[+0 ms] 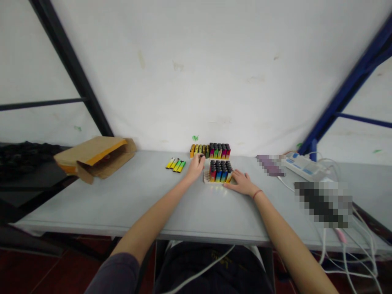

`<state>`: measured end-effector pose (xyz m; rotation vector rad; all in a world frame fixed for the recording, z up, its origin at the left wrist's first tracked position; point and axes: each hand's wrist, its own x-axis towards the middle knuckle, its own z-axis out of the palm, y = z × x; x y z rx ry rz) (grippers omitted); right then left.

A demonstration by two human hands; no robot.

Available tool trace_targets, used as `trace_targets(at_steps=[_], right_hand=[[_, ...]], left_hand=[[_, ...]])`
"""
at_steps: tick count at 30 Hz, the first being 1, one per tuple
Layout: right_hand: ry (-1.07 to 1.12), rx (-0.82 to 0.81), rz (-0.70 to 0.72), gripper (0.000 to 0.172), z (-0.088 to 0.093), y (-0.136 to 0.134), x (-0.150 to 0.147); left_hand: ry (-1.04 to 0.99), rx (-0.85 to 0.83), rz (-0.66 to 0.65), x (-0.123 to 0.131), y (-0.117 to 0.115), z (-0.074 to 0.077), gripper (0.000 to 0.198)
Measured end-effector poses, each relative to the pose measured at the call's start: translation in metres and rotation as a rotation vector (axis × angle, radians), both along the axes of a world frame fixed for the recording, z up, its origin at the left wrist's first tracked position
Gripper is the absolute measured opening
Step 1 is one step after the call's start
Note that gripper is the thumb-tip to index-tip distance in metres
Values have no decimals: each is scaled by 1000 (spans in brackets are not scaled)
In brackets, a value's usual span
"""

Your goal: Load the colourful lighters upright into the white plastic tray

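Loading, apparently: left hand point(195, 166) pinches a likely lighter point(201, 155), right hand point(243, 183) spreads against the tray point(210, 182); empty slots point(206, 175) demand careful alignment.

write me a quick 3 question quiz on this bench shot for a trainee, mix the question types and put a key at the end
1. Multiple choice: which hand is nearest the right end of the shallow pale tray holding upright, black-topped multicoloured lighters?
A) left
B) right
C) neither

2. True or false: the open brown paper or cardboard package lies left of the loose yellow-and-green lighters.

3. Fill in: the thin band around the right wrist is ____ in colour.

Key:
1. B, the right hand
2. True
3. Red
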<state>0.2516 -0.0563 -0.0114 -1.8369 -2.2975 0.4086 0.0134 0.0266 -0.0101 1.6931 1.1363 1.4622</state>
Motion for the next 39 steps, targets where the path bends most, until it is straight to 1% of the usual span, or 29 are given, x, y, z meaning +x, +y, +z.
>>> trace_targets(at_steps=[1,3,5,7,10,13,17,22,23,24,25,28,29,30,32,35,37,39], right_hand=[[1,6,0,69,0,0,0],[2,10,-5,70,-2,1,0],[3,6,-10,72,-3,1,1],[0,9,-11,71,-4,2,1],[-7,16,-3,67,-3,2,0],[-16,5,-12,70,-2,2,0],[-21,6,-12,67,-2,2,0],[-4,13,-5,68,-3,3,1],[-1,12,-4,68,-3,3,1],[2,10,-2,69,-3,3,1],[4,8,0,68,-3,3,1],[5,9,1,67,-3,3,1],[5,13,3,66,-3,3,1],[4,20,5,65,-3,3,1],[0,30,8,64,-4,4,2],[-2,24,2,66,-6,5,3],[5,18,1,67,-7,5,4],[13,19,3,67,-7,5,4]], left_hand=[[33,39,-5,0,4,2,14],[24,41,-38,1,8,3,12],[-34,-13,-71,3,8,1,12],[-92,-82,-99,5,6,-4,12],[-106,-127,-121,4,4,-9,14],[-41,-107,-123,1,4,-9,16],[69,-58,-143,-2,1,-8,18],[176,-25,-147,-8,-2,-4,32],[231,-9,-122,-12,-2,-2,34],[305,4,-64,-16,-1,0,35],[397,10,29,-22,-1,2,36],[725,-46,395,-44,0,6,37],[823,-81,481,-51,-1,6,38],[901,-116,533,-56,-1,6,37],[995,-163,557,-64,-1,4,37],[1030,-160,518,-64,-1,1,36],[1038,-136,460,-59,0,1,34],[1058,-127,376,-52,-1,1,33]])
